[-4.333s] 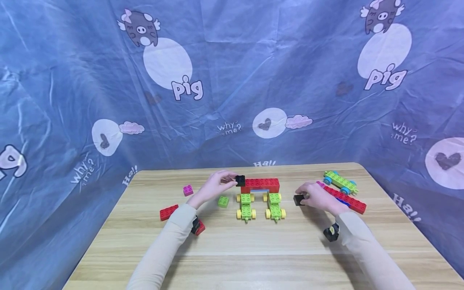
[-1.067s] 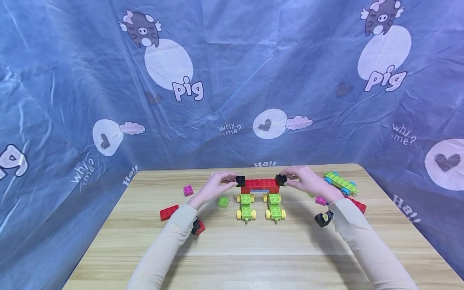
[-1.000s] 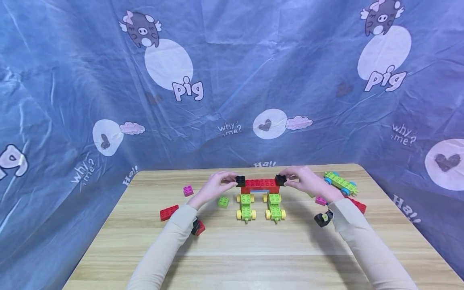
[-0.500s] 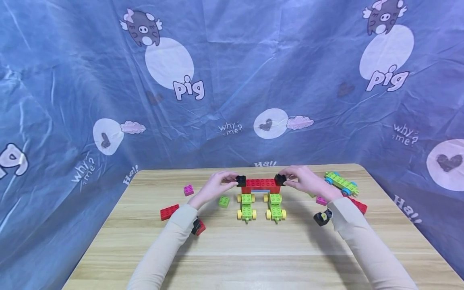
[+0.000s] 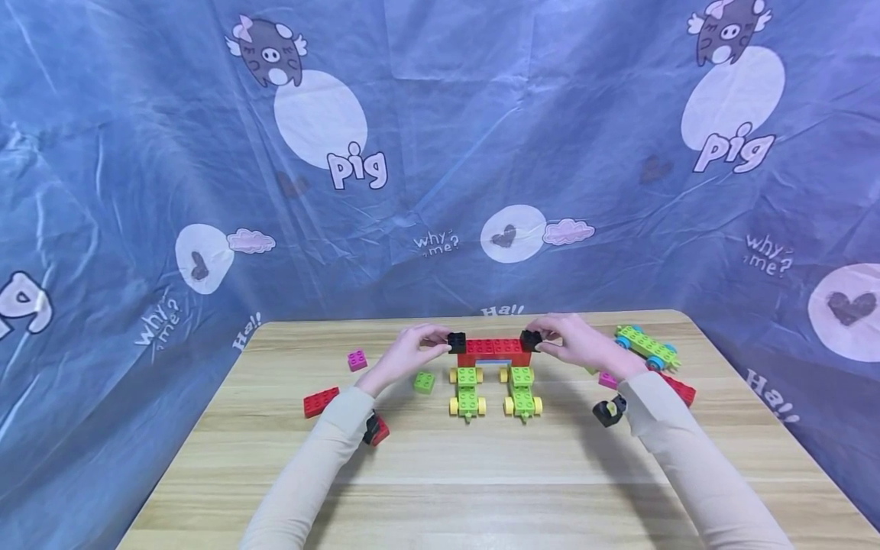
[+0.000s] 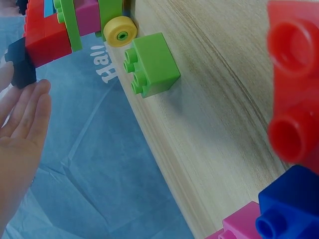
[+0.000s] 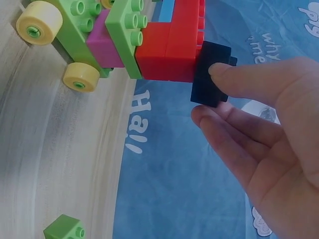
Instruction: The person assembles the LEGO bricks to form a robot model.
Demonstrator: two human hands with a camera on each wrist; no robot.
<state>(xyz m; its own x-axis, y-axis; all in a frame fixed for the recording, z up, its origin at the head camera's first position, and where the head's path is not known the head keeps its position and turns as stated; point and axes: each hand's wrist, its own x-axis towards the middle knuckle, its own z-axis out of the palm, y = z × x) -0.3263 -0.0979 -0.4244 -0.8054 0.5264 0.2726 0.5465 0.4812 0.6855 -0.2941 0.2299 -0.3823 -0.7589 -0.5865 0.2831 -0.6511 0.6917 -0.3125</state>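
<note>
In the head view my left hand [image 5: 412, 351] pinches a black building brick [image 5: 457, 343] at the left end of a row of red bricks [image 5: 493, 350]. My right hand [image 5: 577, 341] holds another black brick [image 5: 531, 341] between thumb and fingers over the row's right end; its bottom edge overlaps the red end in the right wrist view. Under the row, two lime-green wheeled bases [image 5: 467, 397] with yellow wheels stand side by side. A purple brick [image 7: 105, 42] sits between the green layers of one. A light blue piece [image 7: 166, 11] shows beneath the red bricks.
To the left lie a lime brick [image 5: 424, 383], a magenta brick [image 5: 357, 360] and a red brick [image 5: 321, 402]. On the right are a green car base with blue wheels [image 5: 646, 347], a red brick [image 5: 679, 388] and a magenta brick [image 5: 608, 380], partly behind the right arm.
My right hand has brought its black brick from the table on the right up to the red row's right end, where it has since tilted slightly. The left hand has stayed in place.
</note>
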